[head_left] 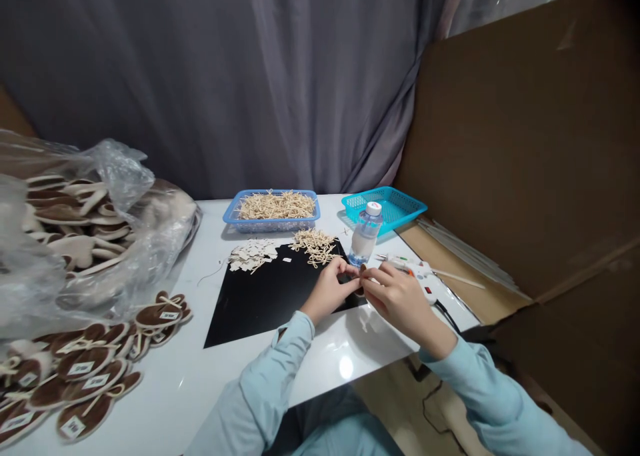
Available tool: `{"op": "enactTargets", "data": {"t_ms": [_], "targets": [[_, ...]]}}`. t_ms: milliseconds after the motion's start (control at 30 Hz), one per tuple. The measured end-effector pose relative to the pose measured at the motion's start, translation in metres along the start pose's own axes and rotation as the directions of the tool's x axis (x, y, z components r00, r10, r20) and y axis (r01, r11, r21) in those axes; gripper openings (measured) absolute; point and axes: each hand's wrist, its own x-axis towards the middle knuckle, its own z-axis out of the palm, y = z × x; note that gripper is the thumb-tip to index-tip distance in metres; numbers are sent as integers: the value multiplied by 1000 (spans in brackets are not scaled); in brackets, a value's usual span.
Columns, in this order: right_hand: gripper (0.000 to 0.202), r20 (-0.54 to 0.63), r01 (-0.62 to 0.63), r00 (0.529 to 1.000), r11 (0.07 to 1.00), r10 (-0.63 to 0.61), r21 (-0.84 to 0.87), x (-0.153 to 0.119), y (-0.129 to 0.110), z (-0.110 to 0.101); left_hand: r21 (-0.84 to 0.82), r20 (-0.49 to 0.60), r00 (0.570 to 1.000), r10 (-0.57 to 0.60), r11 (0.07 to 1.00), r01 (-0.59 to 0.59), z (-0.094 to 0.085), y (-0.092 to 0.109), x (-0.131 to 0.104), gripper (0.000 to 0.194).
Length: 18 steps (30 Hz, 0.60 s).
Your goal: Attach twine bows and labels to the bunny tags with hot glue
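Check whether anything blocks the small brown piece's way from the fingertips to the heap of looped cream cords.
In this view, fingers of the left hand lie between the small brown piece and the heap of looped cream cords. The clear plastic bottle with a white cap stands just beyond the fingers, beside that line.

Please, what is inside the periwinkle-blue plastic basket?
The periwinkle-blue rectangular plastic basket holds a heap of thin cream cord loops. The heap covers the bottom, so I cannot see underneath.
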Motion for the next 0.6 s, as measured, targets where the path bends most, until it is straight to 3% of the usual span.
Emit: {"op": "enactTargets", "data": {"t_ms": [200,467,600], "targets": [[16,-232,89,971,992,-65,92,-16,7,15,-239,91,989,-115,962,134,3,1,0,53],[17,-299,195,943,972,-148,132,-25,18,27,-374,56,972,-230,898,234,5,3,-2,50],[18,-350,197,928,966,-129,168,-26,21,34,-415,12,965,-262,877,243,8,3,-1,45]]}}
